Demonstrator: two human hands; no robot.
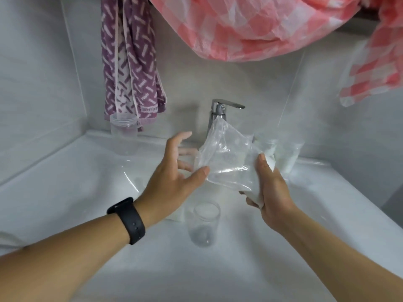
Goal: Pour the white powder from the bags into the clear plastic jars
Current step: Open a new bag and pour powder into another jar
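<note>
Nearest to us, our two forearms are reaching out over the white counter [65, 192], the left one wearing a black wristband [127, 221]. Our right hand [273, 192] is forming the grip: its fingers and thumb are clamped on the lower corner of a clear plastic bag [226, 158], right where the white powder [254, 188] is bunching, likely so that the weight is sitting under our control. Above that grip the slack, mostly see-through part of the bag is rising toward the faucet [220, 112]. Left of the grip, our left hand [174, 171] is hovering with fingers spread apart; whether its thumb is touching the bag's edge we cannot tell, and we judge it is coming in to steady or open the mouth. Below the grip, an open clear jar [204, 223] is standing upright on the counter, apparently empty, placed where a tipped bag could spill into it. Just behind the grip another bag of powder [287, 155] is waiting. Far left of it, a second jar [123, 134] is standing under a hanging purple towel [130, 62].
</note>
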